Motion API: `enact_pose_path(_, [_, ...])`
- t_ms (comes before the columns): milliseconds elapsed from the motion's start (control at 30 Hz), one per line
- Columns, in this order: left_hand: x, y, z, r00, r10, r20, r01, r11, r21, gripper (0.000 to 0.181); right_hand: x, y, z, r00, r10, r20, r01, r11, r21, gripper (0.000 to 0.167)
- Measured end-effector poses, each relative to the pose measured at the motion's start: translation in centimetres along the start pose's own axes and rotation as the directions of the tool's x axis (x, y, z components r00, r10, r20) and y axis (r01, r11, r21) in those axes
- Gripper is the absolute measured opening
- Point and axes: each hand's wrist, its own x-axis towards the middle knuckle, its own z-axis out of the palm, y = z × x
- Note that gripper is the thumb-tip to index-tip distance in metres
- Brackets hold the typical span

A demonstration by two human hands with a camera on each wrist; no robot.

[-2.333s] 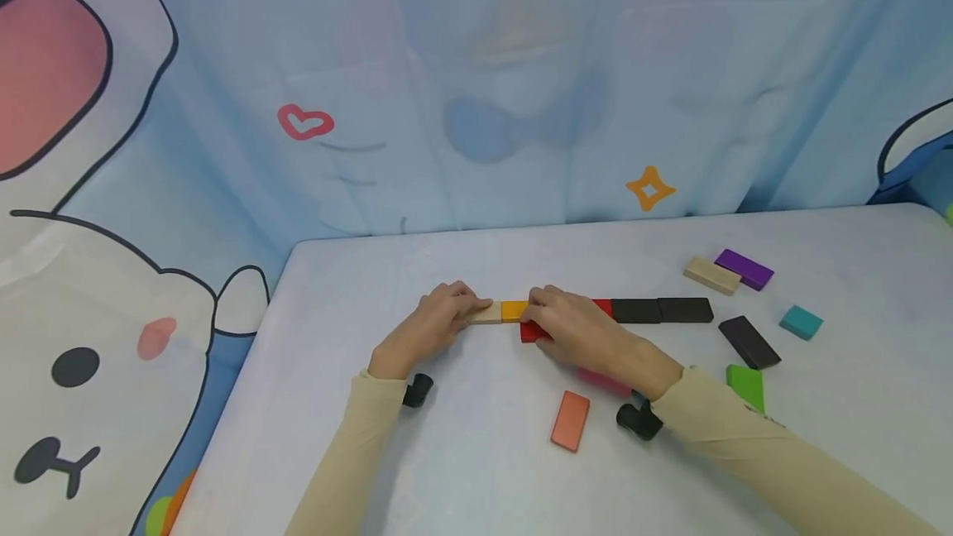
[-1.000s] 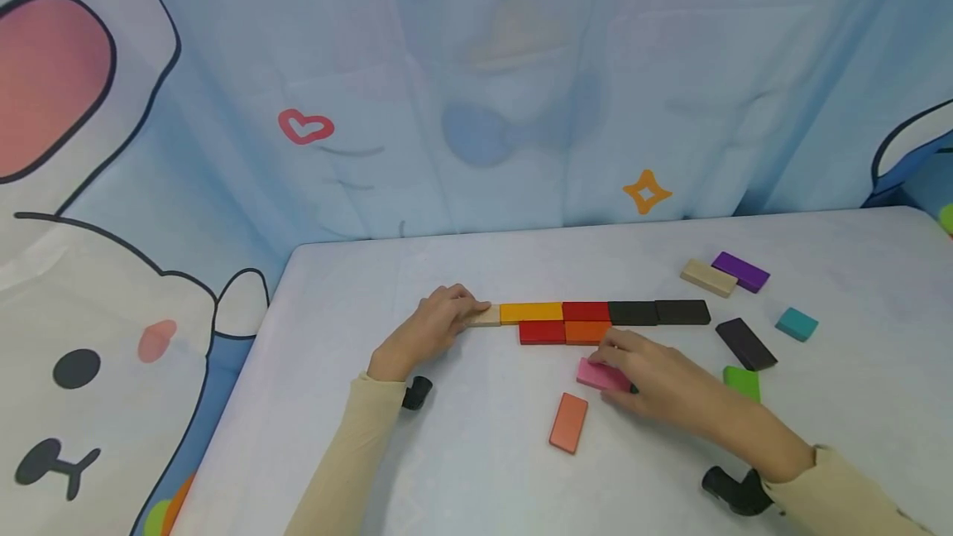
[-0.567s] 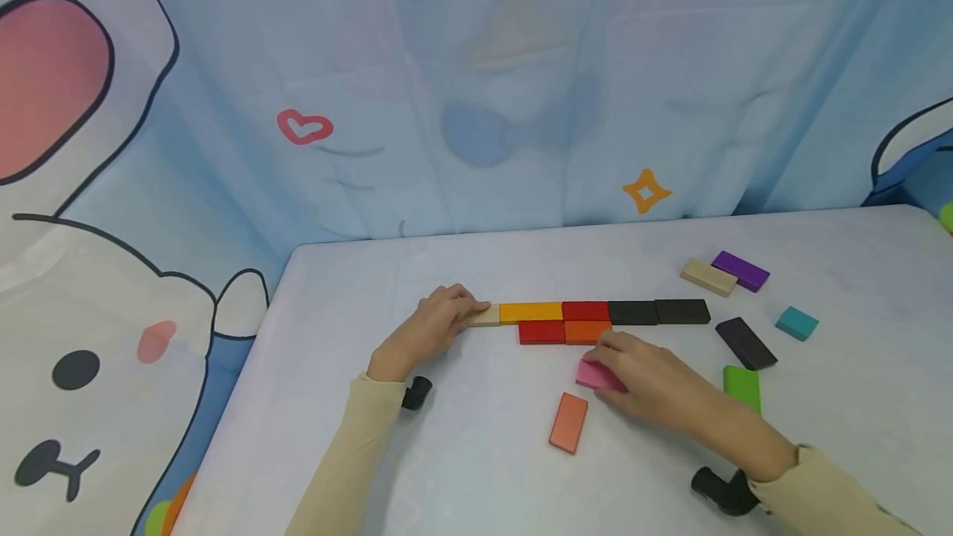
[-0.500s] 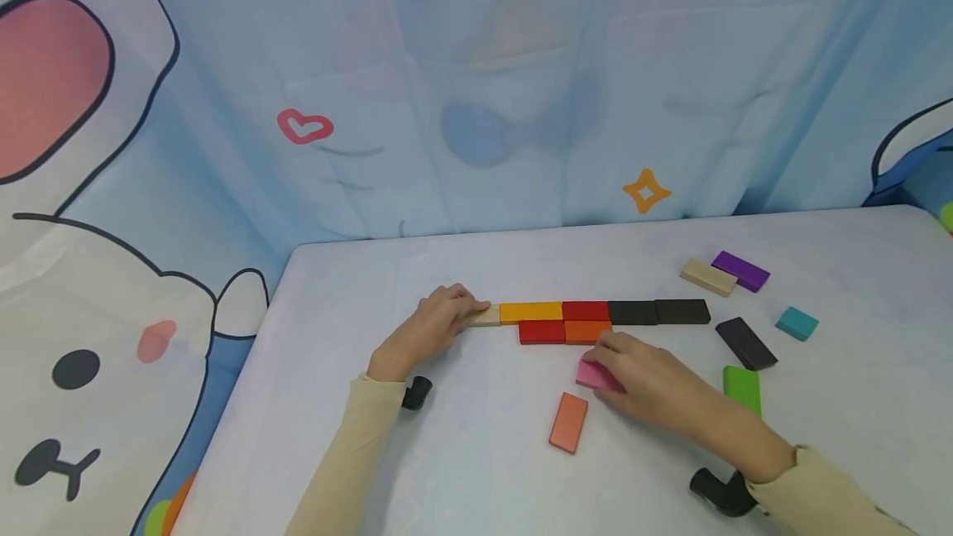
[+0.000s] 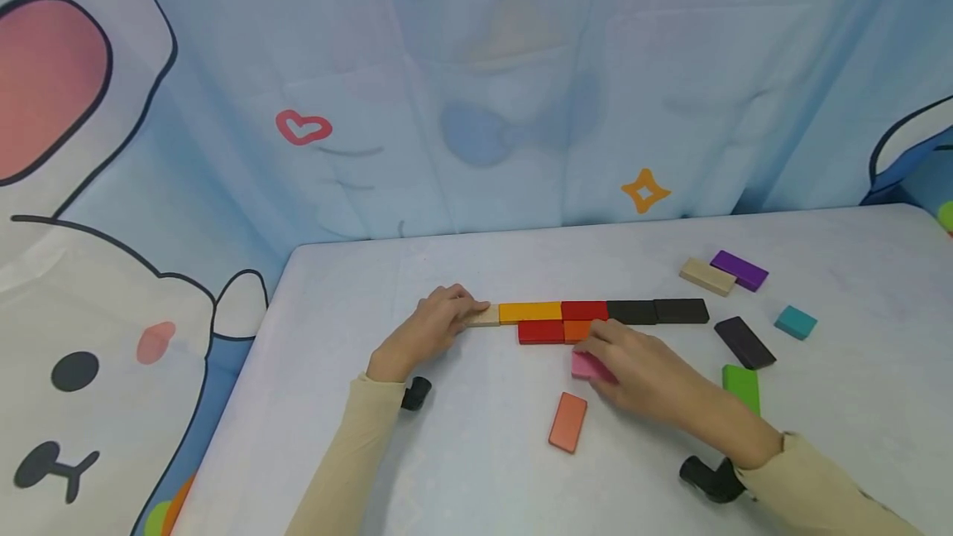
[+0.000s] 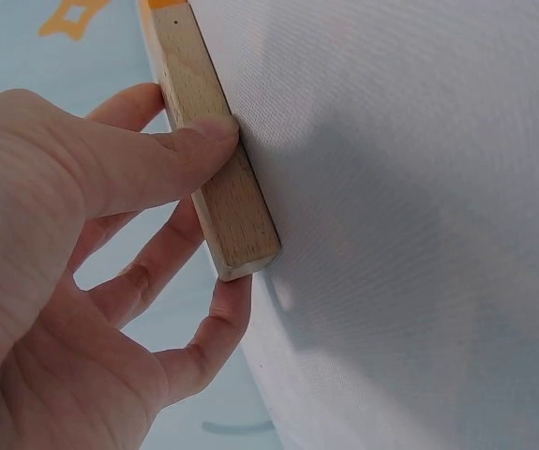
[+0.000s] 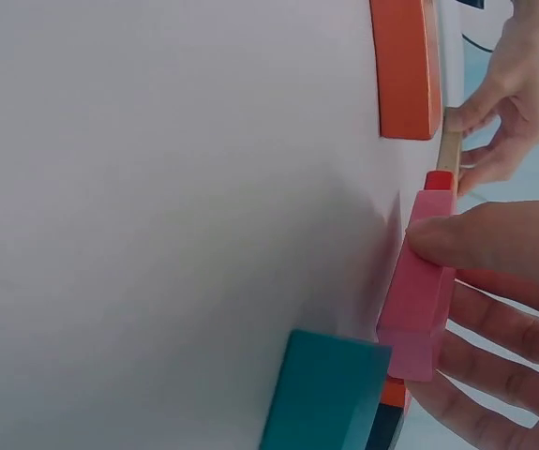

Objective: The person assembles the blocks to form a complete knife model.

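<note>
My left hand (image 5: 430, 329) pinches the plain wooden block (image 6: 227, 187) at the left end of a row, thumb on one side and fingers on the other. From there the row runs right through a yellow block (image 5: 530, 313), a red block (image 5: 584, 312) and two black blocks (image 5: 681, 311). Against the row's near side lie a second red block (image 5: 540, 332) and an orange block (image 5: 577, 331), the latter partly covered by my right hand (image 5: 648, 370). That hand pinches a pink block (image 7: 421, 291) between thumb and fingers, just short of the orange one.
A salmon block (image 5: 568, 423) lies nearer me. A teal block (image 7: 330, 394) sits beside the pink one, hidden from the head view. To the right are loose green (image 5: 741, 388), dark (image 5: 744, 342), teal (image 5: 796, 323), beige (image 5: 707, 276) and purple (image 5: 739, 270) blocks.
My right hand has left the second row, moved nearer me and right to the pink block, and now carries it slightly left and away from me. My left hand stays put.
</note>
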Motion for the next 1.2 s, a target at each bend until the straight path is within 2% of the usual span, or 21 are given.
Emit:
enact_pose_path(367, [-0.14,0.19,-0.02,0.999,0.027,-0.024,-0.027,1.0,0.006,0.038,0.73,0.37,0.44,0.998,-0.049,-0.048,0.047,0.998,-0.034,0.043])
enact_pose_path(700, [-0.1,-0.07,0.08,1.0,0.019,-0.017,-0.019,1.0,0.011,0.038,0.95,0.23,0.87,0.998,-0.045,-0.052,0.043,0.998,-0.045,0.041])
enact_pose_path(1200, [-0.1,0.04,0.03,1.0,0.016,-0.016,-0.016,1.0,0.007,0.04,1.08,0.19,0.76,0.991,-0.106,-0.088,0.098,0.992,-0.085,0.039])
